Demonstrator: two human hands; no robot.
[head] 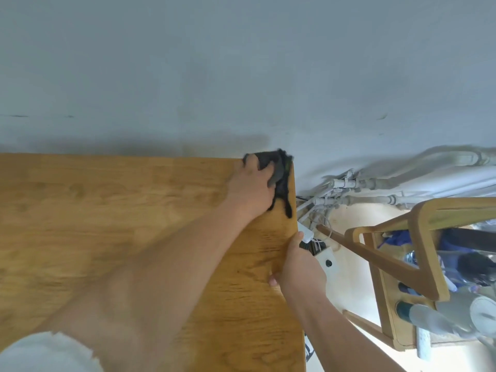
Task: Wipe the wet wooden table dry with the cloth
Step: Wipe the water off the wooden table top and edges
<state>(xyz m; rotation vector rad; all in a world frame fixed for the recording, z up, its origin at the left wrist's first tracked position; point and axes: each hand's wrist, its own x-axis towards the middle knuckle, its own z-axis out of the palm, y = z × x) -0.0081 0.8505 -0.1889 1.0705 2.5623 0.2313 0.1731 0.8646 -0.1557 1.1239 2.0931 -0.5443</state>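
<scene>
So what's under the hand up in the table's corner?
A dark cloth, which the left hand holds down on the wooden table. The wood beneath the cloth is covered, so wet or dry there cannot be seen.

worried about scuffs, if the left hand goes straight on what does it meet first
Probably the wall: the left hand, gripping the cloth at the far corner of the table, points at it, though the gap is unclear.
</scene>
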